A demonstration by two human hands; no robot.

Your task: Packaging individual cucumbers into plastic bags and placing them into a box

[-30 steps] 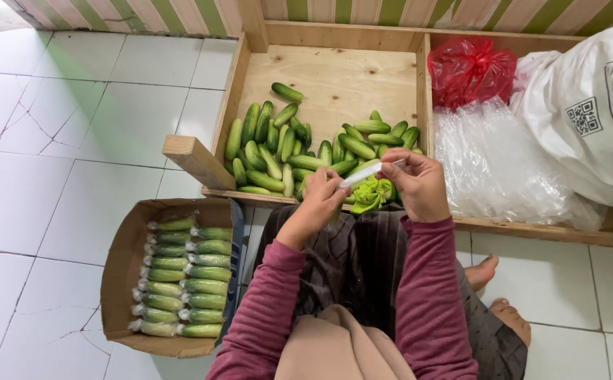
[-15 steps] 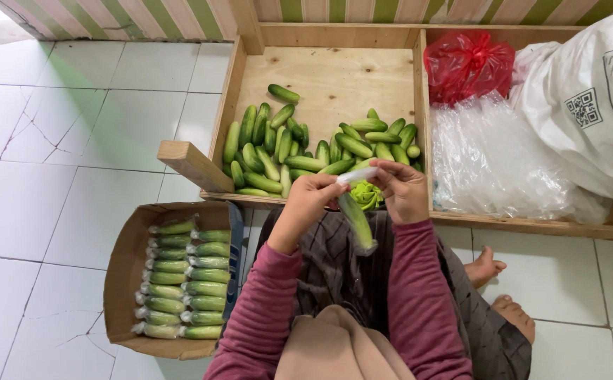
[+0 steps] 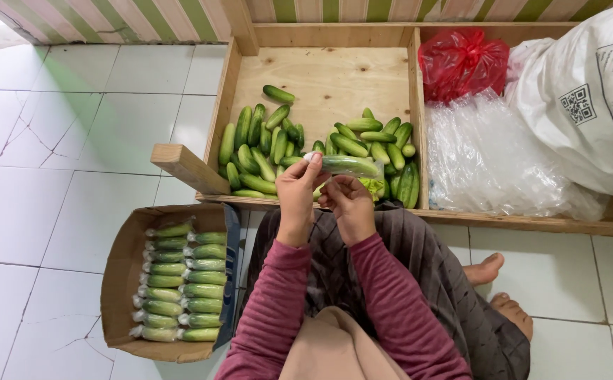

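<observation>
Down at the left, a cardboard box (image 3: 127, 281) sits full of wrapped cucumbers (image 3: 180, 281) — then the left hand (image 3: 298, 193) pinches one end of a bagged cucumber (image 3: 345, 165), held level over the wooden tray (image 3: 320, 70). Right hand (image 3: 348, 204) curls just beneath it, fingers closed — loose cucumbers (image 3: 264, 144) piled behind.
</observation>
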